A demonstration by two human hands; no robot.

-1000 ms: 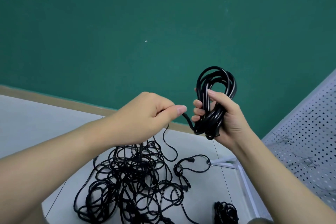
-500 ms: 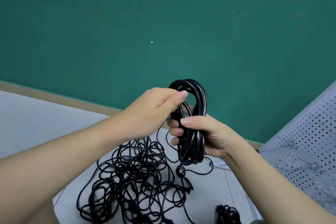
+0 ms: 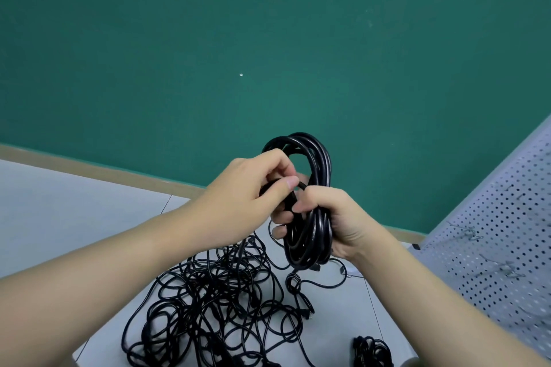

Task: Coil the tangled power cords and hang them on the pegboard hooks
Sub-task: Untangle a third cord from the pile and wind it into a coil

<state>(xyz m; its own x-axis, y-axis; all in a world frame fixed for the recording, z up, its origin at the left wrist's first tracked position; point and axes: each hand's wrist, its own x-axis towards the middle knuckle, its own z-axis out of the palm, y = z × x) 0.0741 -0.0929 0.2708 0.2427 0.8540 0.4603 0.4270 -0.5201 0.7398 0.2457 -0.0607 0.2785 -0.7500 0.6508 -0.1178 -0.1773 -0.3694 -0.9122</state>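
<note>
From the head view I see my right hand [image 3: 337, 223] wrapped around the middle of a bundle of black rubber power cord wound into long loops [image 3: 310, 205]; its grip is closed tight on the bunch, held up in the air in front of the green wall [image 3: 268, 39]; my left hand [image 3: 247, 202] is just beside it, thumb and fingers pinching one strand of that same cord near the top of the bundle. I think I am tucking in the last bit of cord, so this coil is nearly done but not yet hung.

The cord looks bendy and springy; I guess the loops will pop open if I let go of the middle, so the waist of the bundle is the best place to hold; it looks smooth and a bit shiny, so it may slide; it seems light enough for one hand.

Below on the white counter [image 3: 59, 211] lies a big messy pile of thin black cords [image 3: 214, 307], all knotted together; pulling one strand would likely drag the rest; a small dark bunch of cord [image 3: 371, 351] sits near the bottom edge, apart from the pile.

On the right stands a white pegboard full of little holes [image 3: 507, 217] with small metal wire hooks [image 3: 471, 234] on it; I see no cords hanging there.
</note>
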